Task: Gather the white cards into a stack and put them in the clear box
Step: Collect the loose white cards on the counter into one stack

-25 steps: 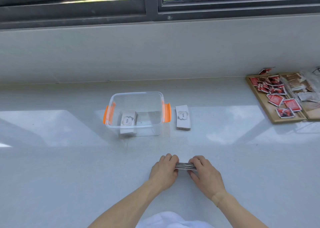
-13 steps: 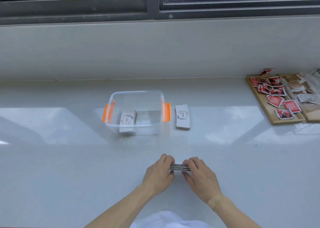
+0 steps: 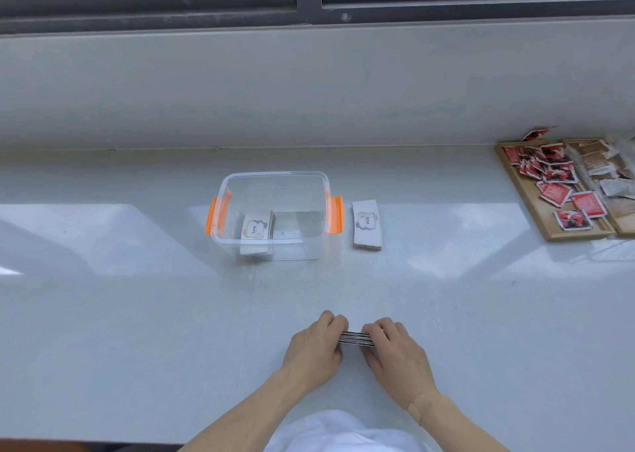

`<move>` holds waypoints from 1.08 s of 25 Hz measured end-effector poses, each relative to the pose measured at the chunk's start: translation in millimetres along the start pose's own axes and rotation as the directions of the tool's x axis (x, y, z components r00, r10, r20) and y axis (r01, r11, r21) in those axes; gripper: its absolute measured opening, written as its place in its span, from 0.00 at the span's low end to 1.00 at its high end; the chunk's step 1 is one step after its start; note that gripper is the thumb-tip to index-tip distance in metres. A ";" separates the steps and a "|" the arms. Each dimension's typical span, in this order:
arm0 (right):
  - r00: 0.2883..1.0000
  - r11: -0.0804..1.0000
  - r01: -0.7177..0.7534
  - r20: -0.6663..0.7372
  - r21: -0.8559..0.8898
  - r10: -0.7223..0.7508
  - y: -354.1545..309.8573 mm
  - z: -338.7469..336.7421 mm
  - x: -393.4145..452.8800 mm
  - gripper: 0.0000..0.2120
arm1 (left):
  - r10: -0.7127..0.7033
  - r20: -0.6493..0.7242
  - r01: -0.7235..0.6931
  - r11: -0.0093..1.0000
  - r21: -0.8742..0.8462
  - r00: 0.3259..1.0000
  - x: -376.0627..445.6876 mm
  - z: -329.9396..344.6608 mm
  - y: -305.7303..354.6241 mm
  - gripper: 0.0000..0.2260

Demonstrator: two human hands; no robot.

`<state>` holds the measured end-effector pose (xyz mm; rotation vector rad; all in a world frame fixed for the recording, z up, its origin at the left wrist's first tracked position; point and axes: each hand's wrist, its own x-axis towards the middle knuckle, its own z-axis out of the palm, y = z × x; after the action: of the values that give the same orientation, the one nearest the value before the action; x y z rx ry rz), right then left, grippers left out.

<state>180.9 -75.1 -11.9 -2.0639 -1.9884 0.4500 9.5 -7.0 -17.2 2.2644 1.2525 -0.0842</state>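
Note:
My left hand (image 3: 318, 350) and my right hand (image 3: 395, 357) grip the two ends of a stack of cards (image 3: 355, 338), held on edge on the white counter near me. The clear box (image 3: 275, 178) with orange latches stands further back, lid off. Inside it, at the left, lies a stack of white cards (image 3: 257, 226) with "love" printed on top. Another stack of white cards (image 3: 367, 224) rests on the counter just right of the box.
A wooden tray (image 3: 522, 197) with several red packets sits at the far right, beside a second tray with brown and clear packets (image 3: 604, 166). A white wall and window frame rise behind the counter.
Both hands and the stack between them have shifted slightly to the left. The grip on the stack is the same.

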 end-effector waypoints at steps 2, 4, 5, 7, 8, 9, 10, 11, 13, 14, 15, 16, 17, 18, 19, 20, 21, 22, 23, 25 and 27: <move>1.000 0.999 0.004 0.010 -0.038 -0.004 0.4 -2.0 3.2 0.11 | -0.022 0.002 0.022 1.000 -0.006 1.000 2.1 -2.8 1.5 0.10; 0.999 0.994 0.038 0.016 -0.102 -0.037 -2.7 -7.2 6.6 0.12 | -0.008 0.019 0.008 1.000 0.029 1.000 2.9 -8.7 2.0 0.10; 0.998 0.990 0.060 0.017 -0.124 -0.058 -3.7 -9.3 8.0 0.12 | 0.011 0.023 -0.012 0.998 0.057 1.000 3.1 -13.5 1.3 0.10; 0.998 0.995 0.067 0.020 -0.078 -0.066 -6.4 -10.6 9.4 0.13 | 0.078 -0.060 -0.073 0.994 0.077 0.995 1.0 -25.6 0.3 0.10; 0.999 1.000 0.030 0.023 0.003 -0.030 -8.0 -11.4 9.3 0.12 | 0.114 -0.150 -0.109 0.993 0.038 0.982 -0.6 -32.6 -0.1 0.10; 0.999 0.992 -0.036 0.025 0.119 0.033 -9.8 -12.5 9.2 0.12 | 0.135 -0.236 -0.143 0.990 -0.019 0.962 -2.6 -39.1 -0.3 0.09; 0.993 0.960 -0.115 0.040 0.256 0.108 -11.2 -12.7 9.7 0.11 | 0.141 -0.308 -0.171 0.983 -0.074 0.941 -4.8 -44.4 0.0 0.09; 0.983 0.904 -0.183 0.064 0.387 0.172 -12.0 -12.2 10.3 0.11 | 0.147 -0.358 -0.197 0.975 -0.105 0.922 -7.1 -48.4 1.3 0.09; 0.971 0.807 -0.235 0.086 0.542 0.225 -14.2 -9.2 10.0 0.11 | 0.182 -0.393 -0.241 0.965 -0.105 0.901 -11.8 -49.5 4.3 0.11; 0.966 0.772 -0.250 0.091 0.584 0.244 -16.0 -7.3 9.0 0.11 | 0.198 -0.391 -0.253 0.963 -0.096 0.899 -13.6 -47.4 6.0 0.12; 0.959 0.741 -0.269 0.099 0.616 0.266 -17.8 -5.8 7.2 0.12 | 0.205 -0.383 -0.256 0.963 -0.087 0.901 -15.2 -44.7 7.6 0.13; 0.951 0.715 -0.292 0.110 0.635 0.289 -18.3 -4.7 5.1 0.12 | 0.205 -0.379 -0.251 0.965 -0.077 0.903 -15.7 -41.7 8.9 0.15; 0.944 0.700 -0.311 0.122 0.643 0.308 -17.5 -3.3 2.8 0.12 | 0.202 -0.381 -0.245 0.967 -0.067 0.902 -16.2 -39.5 10.1 0.17; 0.938 0.689 -0.325 0.130 0.648 0.321 -16.3 -2.0 0.8 0.12 | 0.204 -0.385 -0.242 0.969 -0.053 0.900 -17.2 -38.6 11.4 0.19; 0.936 0.685 -0.332 0.134 0.649 0.326 -14.7 -1.0 -0.8 0.13 | 0.222 -0.394 -0.255 0.966 -0.032 0.892 -18.0 -38.2 12.9 0.22; 0.936 0.687 -0.331 0.134 0.647 0.326 -13.4 -1.0 -1.7 0.13 | 0.263 -0.414 -0.289 0.957 -0.001 0.871 -18.6 -37.4 14.9 0.26; 0.938 0.693 -0.328 0.132 0.642 0.321 -12.2 -1.2 -1.6 0.13 | 0.312 -0.439 -0.333 0.942 0.031 0.842 -19.0 -35.8 17.7 0.30; 0.939 0.695 -0.328 0.136 0.640 0.317 -11.5 -1.0 -1.1 0.12 | 0.355 -0.466 -0.371 0.927 0.061 0.811 -20.0 -33.5 21.5 0.33; 0.938 0.692 -0.332 0.143 0.642 0.317 -11.3 -1.5 -0.8 0.11 | 0.390 -0.482 -0.397 0.913 0.091 0.784 -21.6 -29.9 25.4 0.36; 0.934 0.685 -0.343 0.160 0.643 0.318 -11.4 -2.0 -0.2 0.11 | 0.451 -0.422 -0.419 0.891 0.172 0.786 -26.0 -21.3 30.5 0.38; 0.939 0.712 -0.334 0.155 0.618 0.306 -11.1 -1.6 -0.8 0.14 | 0.468 -0.246 -0.386 0.866 0.317 0.849 -29.1 -16.2 32.1 0.36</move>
<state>171.3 -75.4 -6.2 -1.9222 -1.2090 1.0773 15.5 -34.9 19.3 2.8227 0.8782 0.3149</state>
